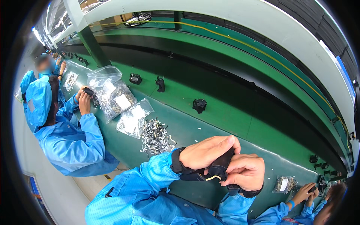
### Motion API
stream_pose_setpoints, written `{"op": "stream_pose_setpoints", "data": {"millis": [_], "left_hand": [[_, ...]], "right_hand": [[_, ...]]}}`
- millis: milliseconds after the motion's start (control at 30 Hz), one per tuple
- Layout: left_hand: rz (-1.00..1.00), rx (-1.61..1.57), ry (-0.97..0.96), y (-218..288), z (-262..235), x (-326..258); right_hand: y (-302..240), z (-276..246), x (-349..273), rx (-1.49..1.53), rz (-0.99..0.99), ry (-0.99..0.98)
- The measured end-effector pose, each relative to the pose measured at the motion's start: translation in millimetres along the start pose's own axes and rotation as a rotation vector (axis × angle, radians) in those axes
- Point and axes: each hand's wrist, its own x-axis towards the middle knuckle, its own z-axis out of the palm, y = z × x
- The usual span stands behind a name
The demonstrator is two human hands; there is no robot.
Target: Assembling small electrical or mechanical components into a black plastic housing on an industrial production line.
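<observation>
My left hand [204,152] is closed round a black moulded part [220,164], its thumb and fingers over the top and far side. From the right, my right hand [247,170] pinches at the near edge of the same part. A thin pale yellow strip [213,177] curves along the part's lower end, beside my right fingertips. What the right fingertips pinch is too small to make out. Dark bands circle both my wrists. Left of my hands, a heap of small black, white and silver pieces [154,137] lies on the green bench [183,120].
Clear plastic bags [114,97] of small pieces lie beyond the heap. Black assemblies [199,105] stand spaced along the green conveyor [232,120]. A co-worker in blue [71,135] sits at left. At right, another person's hands [305,193] work near a small bag [285,184].
</observation>
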Motion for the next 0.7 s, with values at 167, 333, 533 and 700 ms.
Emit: {"op": "stream_pose_setpoints", "data": {"millis": [167,333,533,700], "left_hand": [[0.057,-0.084,0.062,-0.5,2.8,4.7],[0.002,-0.200,0.140,-6.7,10.2,7.0],[0.123,-0.250,0.252,-3.5,15.8,6.2],[0.351,-0.090,0.290,-5.8,20.6,2.2]], "right_hand": [[-0.4,9.6,-3.2,0.030,0.040,0.096],[7.1,11.5,-3.5,-0.008,-0.009,0.164],[4.4,18.8,-3.6,0.201,0.085,0.297],[23.6,12.9,-3.0,0.294,0.013,0.433]]}}
